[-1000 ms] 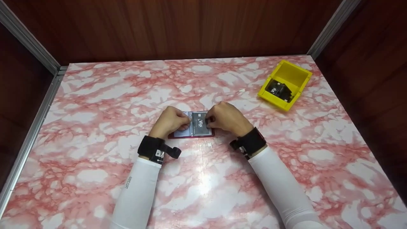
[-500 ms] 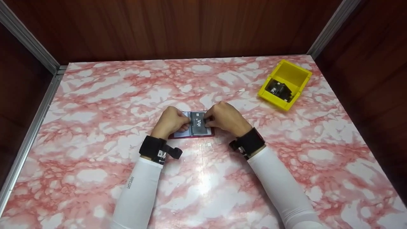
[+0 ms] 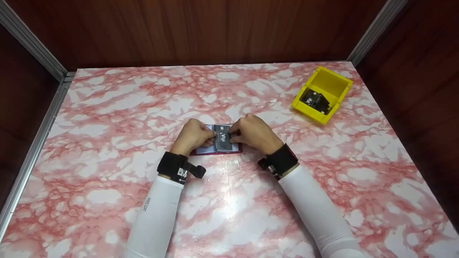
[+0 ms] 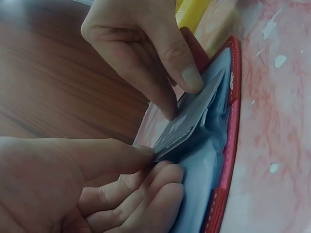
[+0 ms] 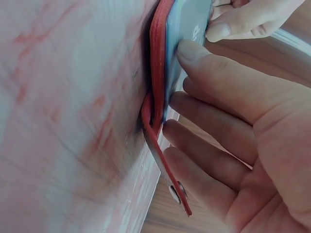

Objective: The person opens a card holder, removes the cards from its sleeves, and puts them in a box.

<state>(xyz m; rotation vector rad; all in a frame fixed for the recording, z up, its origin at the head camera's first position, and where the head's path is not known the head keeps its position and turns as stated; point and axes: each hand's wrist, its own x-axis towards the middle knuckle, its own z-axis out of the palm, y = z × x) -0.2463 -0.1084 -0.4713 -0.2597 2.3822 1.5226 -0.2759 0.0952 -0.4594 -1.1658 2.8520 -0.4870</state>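
Note:
A red card holder [image 3: 235, 152] with clear plastic sleeves lies spread on the table in the head view. Over its right half is a dark grey card [image 3: 223, 139] printed "Vip". My left hand [image 3: 192, 135] pinches the edge of a clear sleeve beside the card's left side, its other fingers curled below. From the right, my right hand [image 3: 255, 132] holds the card's right edge, thumb on top. The left wrist view shows the card [image 4: 187, 121] tilted up from the sleeves. A red strap [image 5: 160, 158] with a metal snap sticks out in the right wrist view.
A yellow bin [image 3: 311, 114] at the back right contains several black cards [image 3: 315, 100]. Dark wood-look panels [image 3: 208, 32] border the marbled pink and white table [image 3: 136, 93] at the back and sides.
The card has shifted slightly left, toward the card holder's middle, and my right fingers have followed it. My left hand stays nearly in place.

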